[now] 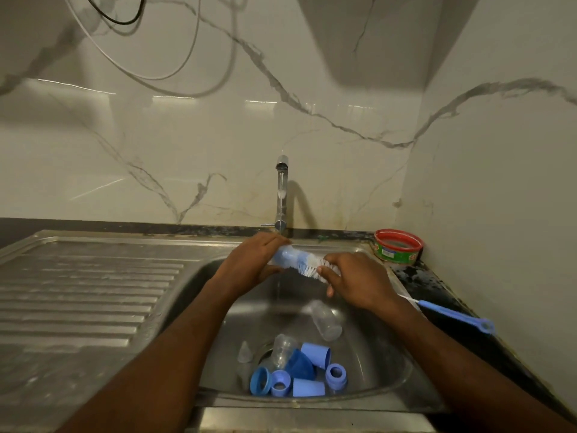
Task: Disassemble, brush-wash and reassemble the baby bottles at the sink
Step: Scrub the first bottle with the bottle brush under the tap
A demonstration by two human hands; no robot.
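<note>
Over the steel sink [384, 389], under the tap, my left hand [253, 260] grips a clear baby bottle [285, 256] lying sideways. A bottle brush [307, 267] with white bristles and a blue tip is pushed into its mouth; my right hand [356, 281] holds the brush, whose handle is hidden by the hand. In the basin lie a second clear bottle [324, 320], a third clear bottle [282, 350], a clear teat [244, 351], blue caps [315, 354] and blue screw rings [335, 375].
The chrome tap [281, 195] stands behind the sink with a thin stream of water falling. A ribbed drainboard [87, 295] lies to the left. On the dark counter at the right are a small blue-handled brush [452, 315] and a red-rimmed tub [399, 246].
</note>
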